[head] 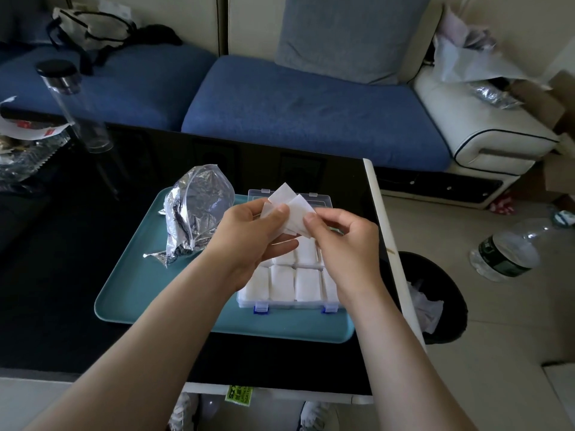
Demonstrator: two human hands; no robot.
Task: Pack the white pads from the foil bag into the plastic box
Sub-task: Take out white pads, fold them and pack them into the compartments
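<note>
A clear plastic box (298, 303) with blue latches sits open on the right of a teal tray (130, 293). Several white pads (281, 283) fill its near compartments. Above the box, my left hand (252, 231) pinches thin white pads (281, 194) between thumb and fingers. My right hand (345, 234) pinches one of these pads (297, 217) at its right edge. The crumpled foil bag (196, 209) stands open on the tray, just left of my hands. My hands hide the box's middle compartments.
The tray lies on a black table (62, 275) with a white right edge. A tall clear jar (74, 104) stands far left. A black bin (435, 293) and water bottle (507, 250) are on the floor at right. A blue sofa (295, 104) lies behind.
</note>
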